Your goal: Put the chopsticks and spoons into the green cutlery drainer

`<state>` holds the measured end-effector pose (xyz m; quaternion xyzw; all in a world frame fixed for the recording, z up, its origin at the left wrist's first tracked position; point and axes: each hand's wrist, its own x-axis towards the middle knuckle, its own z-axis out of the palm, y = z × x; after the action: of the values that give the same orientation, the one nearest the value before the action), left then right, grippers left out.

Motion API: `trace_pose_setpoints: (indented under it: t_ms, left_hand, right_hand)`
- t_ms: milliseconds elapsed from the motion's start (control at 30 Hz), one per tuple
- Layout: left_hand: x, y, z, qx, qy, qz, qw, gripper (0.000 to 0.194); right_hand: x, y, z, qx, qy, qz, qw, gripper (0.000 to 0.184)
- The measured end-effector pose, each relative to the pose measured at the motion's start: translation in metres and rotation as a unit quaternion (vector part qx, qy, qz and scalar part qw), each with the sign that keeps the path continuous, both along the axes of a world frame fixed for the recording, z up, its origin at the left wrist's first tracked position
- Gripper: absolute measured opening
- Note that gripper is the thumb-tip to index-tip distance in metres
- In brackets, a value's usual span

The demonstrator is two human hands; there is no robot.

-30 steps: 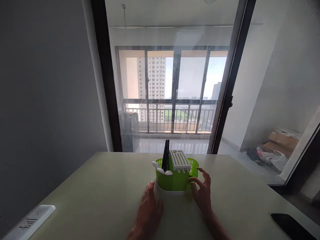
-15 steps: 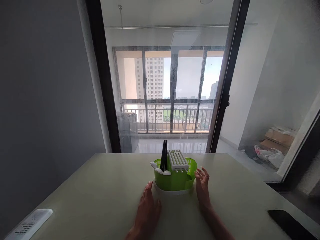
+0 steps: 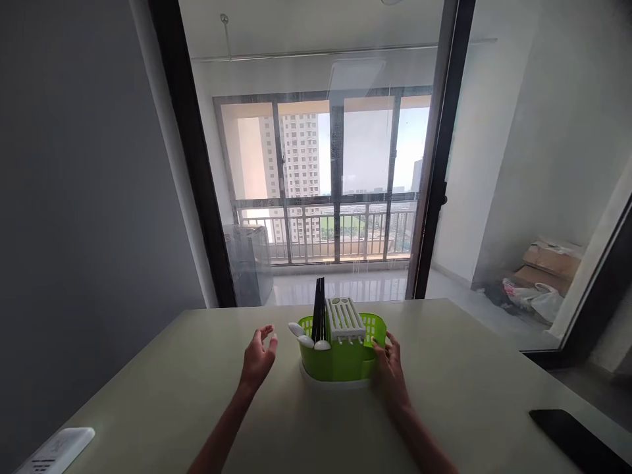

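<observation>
A green cutlery basket [image 3: 340, 363] on a white base tray [image 3: 316, 382] stands on the table in front of me. My right hand [image 3: 390, 365] is at its right end, thumb over the front side and fingers curled round the outer wall. Black chopsticks [image 3: 318, 313] rise from the left compartment, where white spoons [image 3: 306, 341] hang with their bowls over the rim. A white slotted holder [image 3: 345, 317] with small hooks sits across the middle. Left of the basket, my left hand [image 3: 257, 359] is raised, empty, its fingers slightly bent and apart from the thumb.
The pale table [image 3: 197, 382] carries a white remote control [image 3: 64, 447] at the lower left and a black flat object [image 3: 567, 438] at the lower right. Beyond its far edge is a dark-framed glass door [image 3: 434, 197]. Cardboard and bags [image 3: 548, 276] lie on the floor behind the glass.
My left hand has lifted away from the basket's front left, moving left and farther forward. My right hand has closed in on the basket's right end. The view has shifted slightly.
</observation>
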<state>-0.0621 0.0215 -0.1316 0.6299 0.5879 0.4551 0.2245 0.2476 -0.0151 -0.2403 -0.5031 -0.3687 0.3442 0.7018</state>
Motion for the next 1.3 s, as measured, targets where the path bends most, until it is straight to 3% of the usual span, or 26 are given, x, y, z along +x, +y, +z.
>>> trace_pose_setpoints:
  t_ms: [167,300,400,500,700,933,1133,1300]
  left_hand:
    - [0.018,0.033,0.062,0.001,0.015,-0.107,0.994,0.053]
    - [0.051,0.049,0.09,-0.025,0.053,-0.18,0.982,0.061]
    - [0.076,0.06,0.1,-0.044,0.082,-0.206,0.974,0.064]
    - [0.095,0.066,0.105,-0.043,0.103,-0.214,0.97,0.053]
    - [0.105,0.068,0.105,-0.026,0.092,-0.201,0.975,0.037]
    - [0.096,0.071,0.109,-0.026,-0.039,-0.199,0.979,0.04]
    - [0.06,0.078,0.15,0.002,-0.189,-0.152,0.97,0.044]
    - [-0.007,0.077,0.181,0.027,-0.304,-0.065,0.95,0.033]
  right_hand:
    - [-0.004,-0.007,0.011,-0.004,0.028,0.028,0.999,0.079]
    - [-0.006,-0.014,0.019,0.012,0.028,0.05,0.998,0.083]
    - [-0.008,-0.015,0.02,0.023,0.017,0.059,0.998,0.089]
    - [-0.007,-0.012,0.018,0.033,0.008,0.069,0.997,0.096]
    - [0.003,-0.003,0.012,0.055,0.004,0.108,0.993,0.113]
    - [0.004,0.004,0.005,0.088,0.01,0.134,0.987,0.132]
    - [0.002,0.003,0.004,0.09,0.015,0.141,0.986,0.132]
    - [0.007,0.002,0.002,0.076,0.01,0.147,0.986,0.131]
